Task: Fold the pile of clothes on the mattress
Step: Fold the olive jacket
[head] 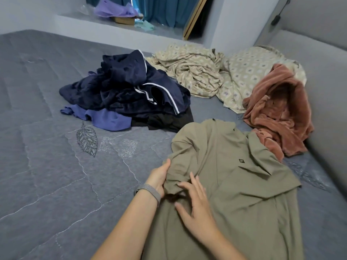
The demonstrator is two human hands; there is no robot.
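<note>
— While my left hand [159, 177] grips the olive shirt's [234, 175] sleeve, my right hand [195, 205] presses flat beside it.
— Around the shirt?
— Grey quilted mattress [47, 166] beneath; navy clothes pile [131, 94] beyond, pink robe [277, 113] alongside.

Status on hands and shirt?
Left hand grips olive shirt sleeve edge. Right hand open, flat on shirt. Dark pile waiting behind.

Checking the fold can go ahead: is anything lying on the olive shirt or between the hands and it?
Nothing visible. The left hand grips the olive shirt at its sleeve edge; the right hand rests on it. The pink fleece lies beside its collar.
</note>
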